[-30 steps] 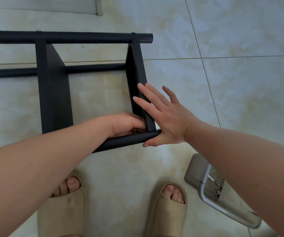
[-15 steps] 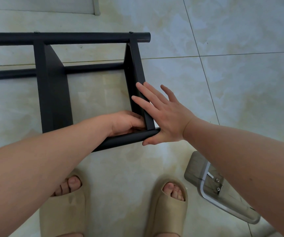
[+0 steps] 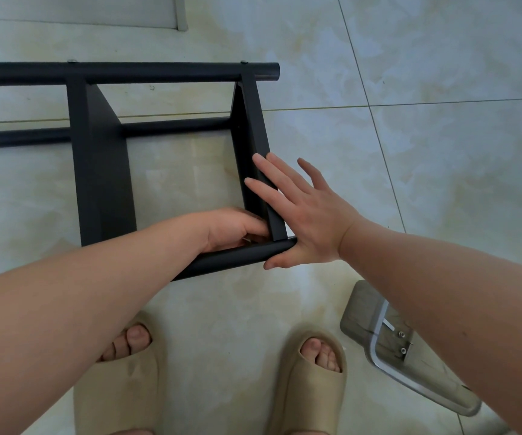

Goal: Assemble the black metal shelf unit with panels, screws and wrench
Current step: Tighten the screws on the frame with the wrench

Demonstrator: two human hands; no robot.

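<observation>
- Black metal shelf unit lies on its side on the tiled floor, just in front of the person's slippers.
- Right hand: fingers straight and spread, flat against the outside of the end panel, heel of the palm against the end of the near tube.
- Left hand: fingers curled into the inner corner where the end panel meets the near tube. A small silvery bit shows under them. Screw or wrench, can't tell, and can't tell if it's pinched.
- Likely step: fastening this corner joint while the right hand braces it.
- Risks:
  - The right hand only pushes and doesn't grip, so the panel could slide off the tube and the holes would misalign.
  - The joint is out of sight under the left hand, so the screw could cross-thread or drop onto the floor.
  - If the panel shifts inward, the fingers could get pinched in the corner.
</observation>
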